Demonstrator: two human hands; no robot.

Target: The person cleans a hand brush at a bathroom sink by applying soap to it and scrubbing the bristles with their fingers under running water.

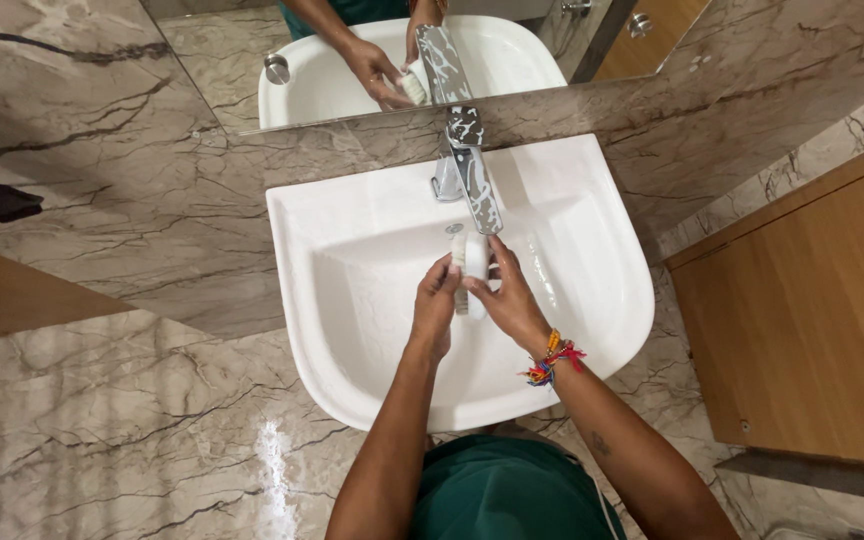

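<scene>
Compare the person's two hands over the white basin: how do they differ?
The right hand has a multicoloured thread wristband; the left hand has a bare wrist. The right hand's fingers reach up under the chrome tap; the left hand sits lower. Both grip the small white brush.

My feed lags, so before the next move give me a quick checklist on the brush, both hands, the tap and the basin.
1. Small white scrubbing brush gripped: ok, held between both hands.
2. Left hand on brush: ok, fingers wrap its left side.
3. Right hand on brush: ok, it clasps the right side.
4. Brush under chrome tap spout: ok, it sits just below the spout.
5. Water running: cannot tell, no stream is visible.
6. White ceramic basin below the hands: ok, both are over the bowl.
</scene>
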